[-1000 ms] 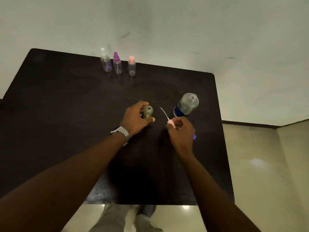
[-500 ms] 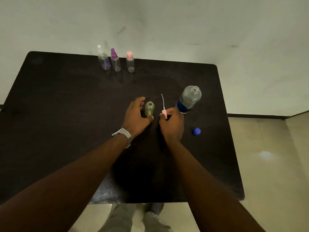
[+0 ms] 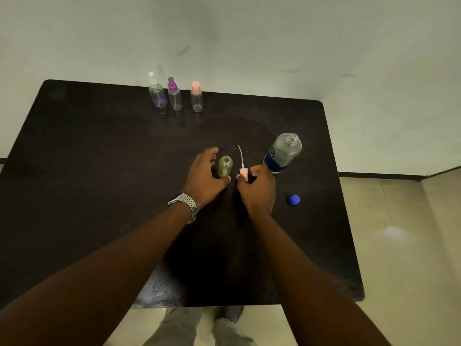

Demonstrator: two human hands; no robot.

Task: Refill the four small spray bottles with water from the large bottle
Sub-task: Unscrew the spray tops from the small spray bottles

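Head view, clock directions taken on the table top as seen.

Left hand [image 3: 204, 178]: fingers spread in a loose arc round the left side of the green bottle [image 3: 225, 166]. The thumb tip lies at the bottle's base, and a gap shows between the forefinger and the glass. Whether the thumb presses the bottle cannot be told. A metal wristwatch [image 3: 185, 206] sits on this wrist.

Right hand [image 3: 258, 188]: fingers curled, pinching the pink spray head [image 3: 244, 172]. Its thin dip tube [image 3: 240, 154] points toward 12 o'clock. The spray head is just beside the green bottle, at its 3 o'clock, and apart from it.

The green bottle stands upright near the table's middle, with its mouth uncovered.

The large bottle [image 3: 284, 152] stands at 2 o'clock from the right hand, its mouth open and a blue label round its lower part. Its blue cap [image 3: 293, 199] lies on the table [image 3: 99, 171] at 3 o'clock from the right hand, well apart from the bottle.

At 11 o'clock from the left hand, by the far edge, three capped spray bottles stand in a row. They are the white-topped bottle [image 3: 156, 94], the purple-topped bottle [image 3: 174, 96] and the pink-topped bottle [image 3: 196, 98].
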